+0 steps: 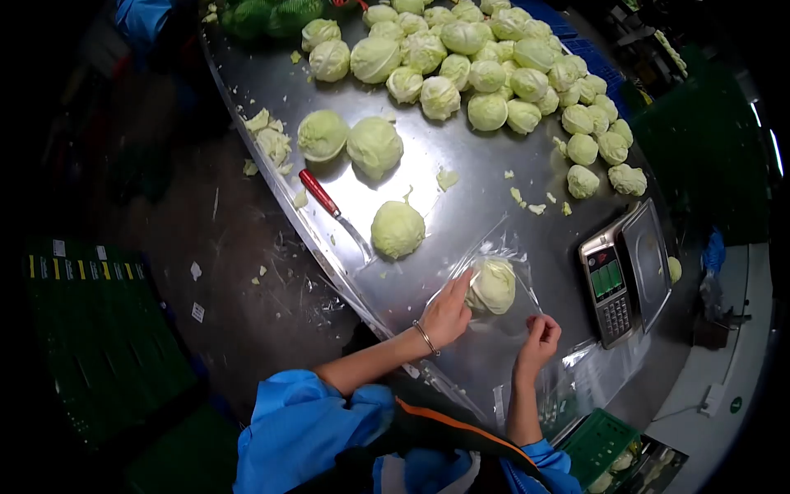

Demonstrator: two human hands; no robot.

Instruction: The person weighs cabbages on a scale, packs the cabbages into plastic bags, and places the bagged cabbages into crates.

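A pale green cabbage [492, 286] sits on the metal table in front of me, with clear plastic film [527, 276] around and beneath it. My left hand [447, 313] lies against the cabbage's left side, fingers stretched out. To the right of the cabbage, my right hand [539, 337] pinches an edge of the film between thumb and fingers, pulling it taut. Another cabbage [397, 230] rests just beyond my left hand. Near the table's left edge lies a knife with a red handle [319, 193], its blade pointing toward me.
Many cabbages [487, 112] are heaped at the far side, with two more [374, 147] nearer. A digital scale [613, 284] stands on the right. Trimmed leaves [271, 142] lie at the left edge. Film sheets [588, 375] and a green crate [599, 445] are at lower right.
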